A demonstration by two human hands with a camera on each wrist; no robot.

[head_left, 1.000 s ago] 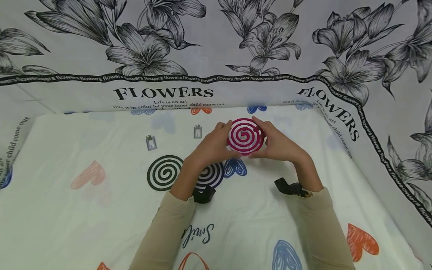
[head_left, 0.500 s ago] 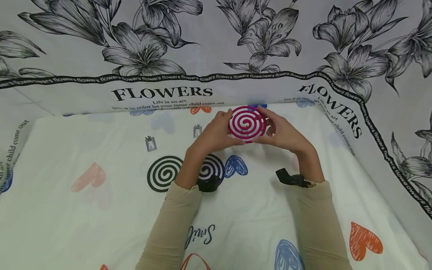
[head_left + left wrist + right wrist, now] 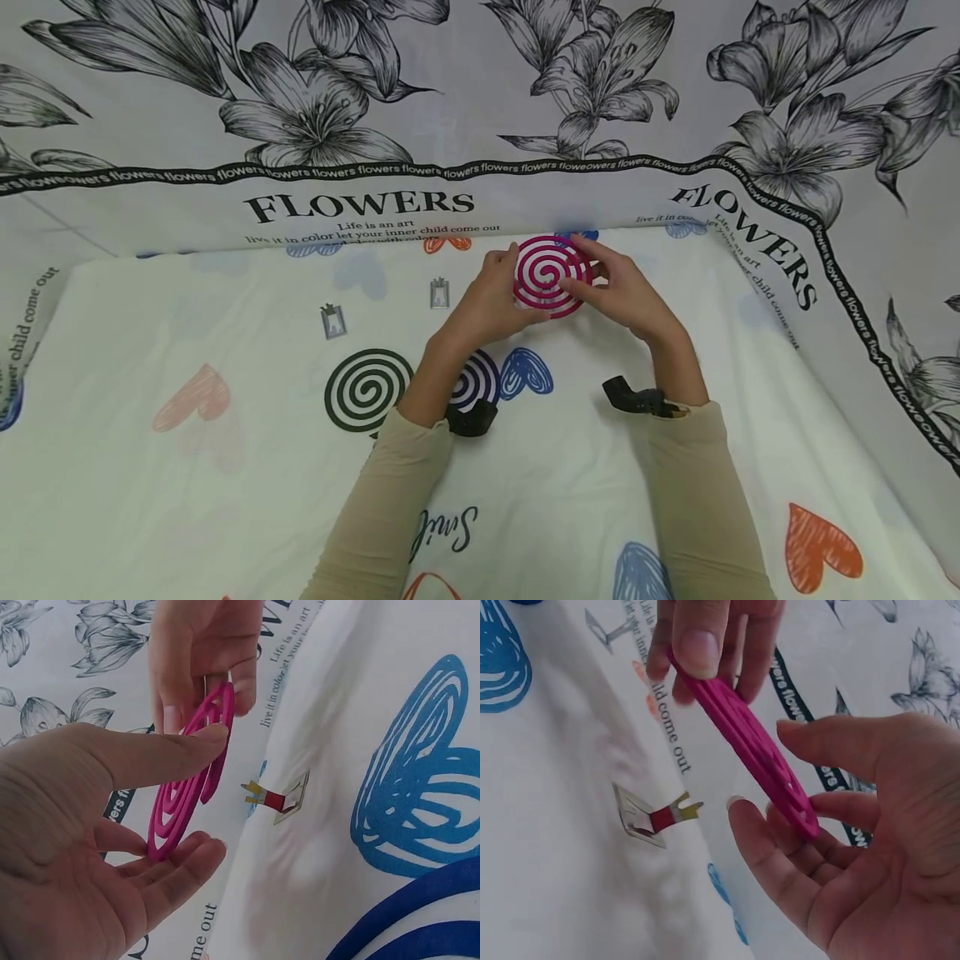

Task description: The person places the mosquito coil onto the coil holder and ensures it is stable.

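Both hands hold a magenta mosquito coil (image 3: 550, 272) raised above the far part of the cloth. My left hand (image 3: 491, 296) pinches its left side, the thumb across the face and fingers behind. At the coil's other side, the fingers of my right hand (image 3: 633, 292) curl around the edge. In the right wrist view that hand's thumb stands slightly off the coil (image 3: 754, 754). Below it a small metal coil stand (image 3: 661, 819) with a red and yellow upright tab rests on the cloth; the left wrist view shows the same stand (image 3: 275, 800).
A dark green coil (image 3: 368, 390) and a dark blue coil (image 3: 483, 379), partly covered by the left arm, lie on the printed cloth (image 3: 247, 508). Two more metal stands (image 3: 333, 321) (image 3: 439, 293) are farther back. Behind rises a flower-printed fabric wall (image 3: 480, 92).
The magenta coil has risen away from me, then stayed about there. My right thumb has shifted from the coil's lower edge to in front of its middle. My left hand keeps its grip.
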